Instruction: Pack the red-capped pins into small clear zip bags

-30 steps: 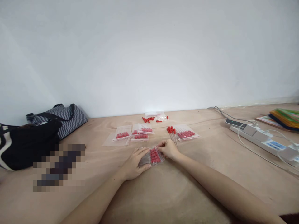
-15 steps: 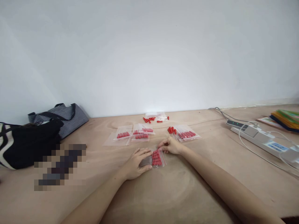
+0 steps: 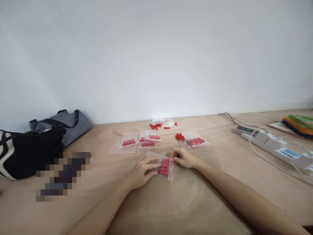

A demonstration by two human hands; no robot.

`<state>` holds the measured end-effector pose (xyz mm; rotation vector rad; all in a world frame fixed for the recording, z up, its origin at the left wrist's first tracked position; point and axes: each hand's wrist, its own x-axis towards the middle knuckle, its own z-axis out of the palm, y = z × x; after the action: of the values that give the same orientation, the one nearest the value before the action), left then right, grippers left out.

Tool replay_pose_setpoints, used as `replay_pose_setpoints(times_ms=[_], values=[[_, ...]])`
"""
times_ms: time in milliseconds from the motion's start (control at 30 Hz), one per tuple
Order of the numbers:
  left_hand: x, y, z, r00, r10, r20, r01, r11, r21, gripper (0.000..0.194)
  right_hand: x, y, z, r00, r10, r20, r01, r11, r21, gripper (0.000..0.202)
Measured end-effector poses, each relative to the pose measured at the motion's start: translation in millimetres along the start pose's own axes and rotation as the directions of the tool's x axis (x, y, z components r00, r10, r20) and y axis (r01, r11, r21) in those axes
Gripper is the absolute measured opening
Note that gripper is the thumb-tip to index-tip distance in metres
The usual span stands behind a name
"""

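Note:
A clear zip-lock bag (image 3: 170, 176) lies on the table between my hands, several red-bulbed droppers (image 3: 164, 167) side by side inside it. My left hand (image 3: 141, 172) rests on the bag's left part with its fingers apart, partly covering it. At the bag's upper right corner, on the zip edge, the thumb and fingers of my right hand (image 3: 184, 158) pinch the plastic. Just beyond that hand are loose droppers with red bulbs (image 3: 180, 137), beside another bag of droppers (image 3: 197, 141).
Several filled bags (image 3: 146, 143) lie farther back on the left. Loose red bulbs (image 3: 156, 125) sit near the wall by clear plastic bags (image 3: 161, 120). A power strip (image 3: 276, 149) with cables and coloured folders (image 3: 299, 125) are at right; a black bag (image 3: 34, 151) and striped bag (image 3: 80, 125) at left.
My right hand has shifted slightly right along the bag's zip edge. The bag has turned a little, and more of its upper left part shows past my left hand.

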<state>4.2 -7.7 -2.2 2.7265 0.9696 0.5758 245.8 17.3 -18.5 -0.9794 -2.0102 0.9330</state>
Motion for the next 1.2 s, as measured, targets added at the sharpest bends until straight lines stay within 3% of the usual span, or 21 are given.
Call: replay_pose_setpoints(times_ms=[167,367,500,600,733,867,967,1033,1133,1200], values=[[4,8,6.5,0.978,-0.031,-0.206,0.014,0.996,-0.084,0.021,-28,-8,-6,0.993,0.016,-0.119,-0.033,0.99,-0.139,0.013],[8,38,10.1,0.986,-0.06,-0.158,0.03,0.982,-0.185,0.03,-46,-18,5,0.983,0.022,-0.181,-0.09,0.923,-0.373,0.015],[12,42,14.7,0.99,-0.056,-0.133,0.031,0.982,-0.186,0.024,-48,-21,8,0.983,0.01,-0.182,-0.096,0.878,-0.47,0.014],[17,37,16.2,0.99,-0.05,-0.135,0.026,0.984,-0.174,0.019,-51,-23,1,0.993,-0.042,-0.108,-0.014,0.883,-0.47,0.011],[23,26,13.4,0.986,-0.026,-0.165,0.006,0.992,-0.124,0.019,-54,-20,-13,0.979,-0.202,0.003,0.175,0.837,-0.519,0.021],[22,11,7.9,0.974,0.151,-0.169,-0.155,0.988,-0.01,0.024,-52,-10,-21,0.904,-0.425,0.041,0.325,0.624,-0.711,0.016],[18,-1,5.6,0.893,0.416,-0.173,-0.385,0.904,0.183,0.017,-47,-5,-23,0.8,-0.587,0.122,0.414,0.394,-0.821,0.016],[17,-5,5.6,0.834,0.529,-0.156,-0.469,0.83,0.303,0.015,-43,-5,-22,0.729,-0.651,0.21,0.482,0.27,-0.833,0.016],[17,-7,6.5,0.816,0.561,-0.138,-0.479,0.791,0.38,0.019,-38,-7,-21,0.66,-0.688,0.302,0.546,0.163,-0.822,0.016],[19,-6,7.2,0.827,0.546,-0.136,-0.466,0.8,0.379,0.022,-35,-6,-20,0.652,-0.687,0.322,0.55,0.135,-0.824,0.02]])
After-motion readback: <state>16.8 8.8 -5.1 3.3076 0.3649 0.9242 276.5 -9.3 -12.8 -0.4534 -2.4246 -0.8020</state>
